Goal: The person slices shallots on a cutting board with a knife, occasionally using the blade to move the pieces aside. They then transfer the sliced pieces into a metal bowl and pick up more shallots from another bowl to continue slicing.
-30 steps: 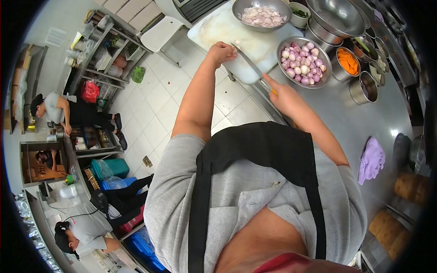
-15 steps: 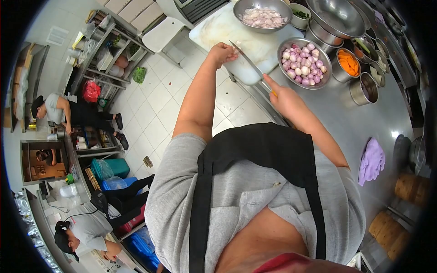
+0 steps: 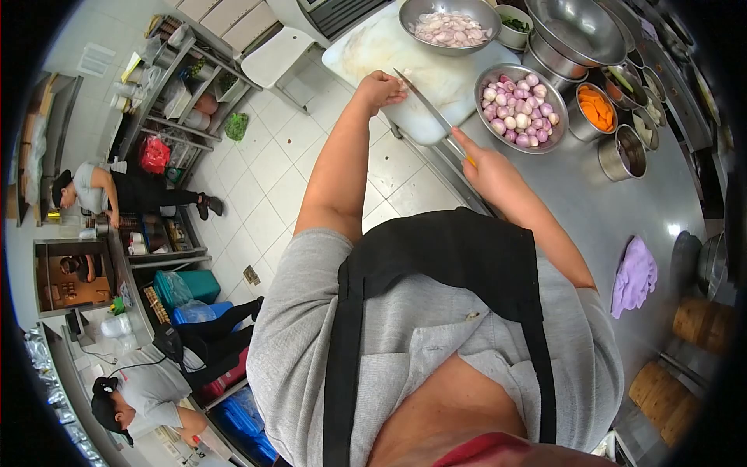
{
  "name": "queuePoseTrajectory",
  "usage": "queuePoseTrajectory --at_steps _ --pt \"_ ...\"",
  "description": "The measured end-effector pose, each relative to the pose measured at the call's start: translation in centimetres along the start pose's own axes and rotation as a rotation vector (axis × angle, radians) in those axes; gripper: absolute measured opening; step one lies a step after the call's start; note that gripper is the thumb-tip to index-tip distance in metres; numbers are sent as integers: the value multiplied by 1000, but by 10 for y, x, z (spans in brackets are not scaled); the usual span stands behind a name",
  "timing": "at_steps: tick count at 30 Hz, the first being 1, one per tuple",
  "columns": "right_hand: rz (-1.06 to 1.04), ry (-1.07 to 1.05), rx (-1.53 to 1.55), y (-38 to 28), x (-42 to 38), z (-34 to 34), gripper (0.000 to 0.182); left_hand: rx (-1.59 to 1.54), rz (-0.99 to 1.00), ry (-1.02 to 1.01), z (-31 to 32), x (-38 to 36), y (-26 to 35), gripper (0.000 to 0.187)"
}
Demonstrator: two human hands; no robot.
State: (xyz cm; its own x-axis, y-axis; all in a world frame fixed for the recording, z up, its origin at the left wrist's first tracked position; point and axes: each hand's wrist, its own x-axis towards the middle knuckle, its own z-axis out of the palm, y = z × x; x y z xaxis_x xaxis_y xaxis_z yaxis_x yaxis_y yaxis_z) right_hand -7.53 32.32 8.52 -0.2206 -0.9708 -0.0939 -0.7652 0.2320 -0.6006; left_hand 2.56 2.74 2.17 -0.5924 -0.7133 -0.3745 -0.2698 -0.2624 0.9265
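**Knife on the board, shallots all around**

Head view: the right hand (image 3: 489, 170) has its fingers wrapped tight round the knife (image 3: 426, 106) handle, blade angled across the white cutting board (image 3: 405, 58) toward 11 o'clock. The left hand (image 3: 379, 88) sits curled at the blade tip, fingers bunched; can't tell what's under them. At 3 o'clock of the knife sits a bowl of peeled shallots (image 3: 520, 107); at 12 o'clock, a bowl of sliced ones (image 3: 449, 28), all on the steel worktop (image 3: 607, 206).

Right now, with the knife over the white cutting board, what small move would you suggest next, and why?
Probably bring the knife straight down beside the left hand. The right hand has its grip on the handle, the blade is angled over the cutting board, and the left hand seems to steady something small there, too small to identify.
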Motion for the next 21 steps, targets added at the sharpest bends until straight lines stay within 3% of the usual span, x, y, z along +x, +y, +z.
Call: queuePoseTrajectory --at_steps 7,21 --pt "45 -79 -5 -8 0 -8 58 -2 9 -26 0 -4 2 12" --pt "22 -39 -28 -4 4 -6 58 -15 -1 -19 -2 -2 1 15"
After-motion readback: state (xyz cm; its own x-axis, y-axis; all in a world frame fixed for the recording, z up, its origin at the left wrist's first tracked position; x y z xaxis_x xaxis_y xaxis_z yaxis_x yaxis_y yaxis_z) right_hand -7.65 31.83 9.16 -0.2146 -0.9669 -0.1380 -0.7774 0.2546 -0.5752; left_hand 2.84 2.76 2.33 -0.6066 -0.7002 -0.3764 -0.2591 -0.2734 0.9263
